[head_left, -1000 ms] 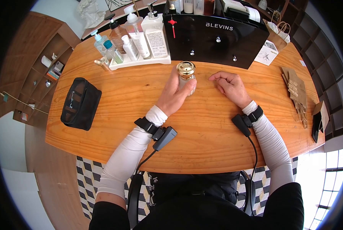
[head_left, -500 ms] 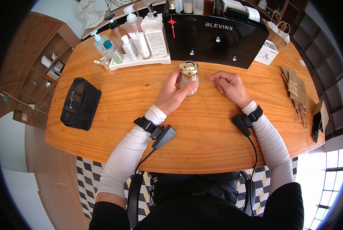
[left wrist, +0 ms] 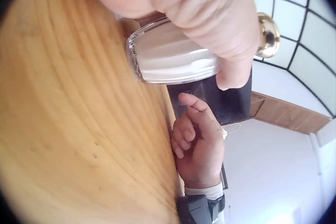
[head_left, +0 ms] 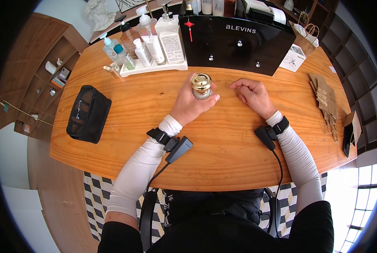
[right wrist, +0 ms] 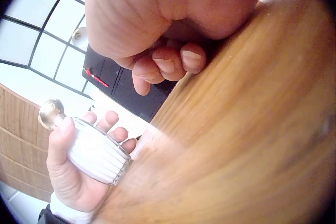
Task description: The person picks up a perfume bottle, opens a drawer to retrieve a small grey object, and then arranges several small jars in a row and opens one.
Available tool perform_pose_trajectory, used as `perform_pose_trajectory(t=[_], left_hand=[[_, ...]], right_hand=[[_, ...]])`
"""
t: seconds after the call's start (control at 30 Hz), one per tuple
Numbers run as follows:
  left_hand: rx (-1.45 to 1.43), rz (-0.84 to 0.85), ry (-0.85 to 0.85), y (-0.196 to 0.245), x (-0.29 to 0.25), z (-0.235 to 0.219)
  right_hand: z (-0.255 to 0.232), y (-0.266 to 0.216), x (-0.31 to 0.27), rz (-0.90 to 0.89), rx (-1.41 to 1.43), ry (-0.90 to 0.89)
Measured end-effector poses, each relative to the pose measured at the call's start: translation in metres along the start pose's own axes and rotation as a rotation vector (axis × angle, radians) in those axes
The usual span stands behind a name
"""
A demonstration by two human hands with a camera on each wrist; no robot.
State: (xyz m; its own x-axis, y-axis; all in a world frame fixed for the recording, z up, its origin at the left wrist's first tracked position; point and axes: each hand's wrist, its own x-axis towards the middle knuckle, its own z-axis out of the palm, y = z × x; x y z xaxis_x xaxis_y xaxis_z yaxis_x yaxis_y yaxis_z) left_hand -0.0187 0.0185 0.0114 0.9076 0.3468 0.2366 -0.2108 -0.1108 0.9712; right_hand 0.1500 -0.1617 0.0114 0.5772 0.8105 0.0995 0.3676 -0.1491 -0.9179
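Note:
A white ribbed bottle (left wrist: 173,58) with a shiny gold cap (head_left: 201,82) is in my left hand (head_left: 188,101). Thumb and fingers wrap round its body from the left, the thumb on the near side, as the right wrist view shows. The bottle's clear glass base hangs close over the wooden table (head_left: 213,152). My right hand (head_left: 255,98) rests on the tabletop to the right of the bottle, its fingers loosely curled with nothing in them. In the right wrist view its fingertips (right wrist: 167,61) lie close to the wood.
Behind the hands stands a black BLEVINS cabinet (head_left: 222,46) with a red tassel. To its left, a white tray (head_left: 154,70) carries several pump bottles and tubes. A black pouch (head_left: 88,114) lies at left, flattened brown paper bags (head_left: 325,99) at right.
My left hand has tipped the bottle, so its gold cap has shifted slightly left and toward me, and less of the body shows from above. The right hand has stayed still.

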Motion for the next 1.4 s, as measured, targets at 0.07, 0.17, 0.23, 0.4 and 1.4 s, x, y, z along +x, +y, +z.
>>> perform_pose_trajectory(t=[0.07, 0.17, 0.23, 0.4, 1.4], left_hand=[[0.009, 0.030, 0.004, -0.003, 0.001, 0.000], [0.038, 0.046, -0.015, -0.002, 0.001, -0.002], [0.058, 0.032, -0.037, 0.002, 0.001, -0.002], [0.021, -0.008, -0.024, 0.002, -0.001, -0.003], [0.123, 0.134, 0.158, -0.001, -0.004, 0.001]], right_hand=[[0.000, 0.001, 0.000, -0.001, -0.002, 0.001], [0.000, 0.004, 0.001, -0.006, 0.017, -0.011], [0.000, 0.003, 0.001, -0.001, 0.010, -0.007], [0.000, 0.004, 0.001, -0.008, 0.020, -0.009], [0.000, 0.002, 0.001, -0.004, 0.013, 0.001]])
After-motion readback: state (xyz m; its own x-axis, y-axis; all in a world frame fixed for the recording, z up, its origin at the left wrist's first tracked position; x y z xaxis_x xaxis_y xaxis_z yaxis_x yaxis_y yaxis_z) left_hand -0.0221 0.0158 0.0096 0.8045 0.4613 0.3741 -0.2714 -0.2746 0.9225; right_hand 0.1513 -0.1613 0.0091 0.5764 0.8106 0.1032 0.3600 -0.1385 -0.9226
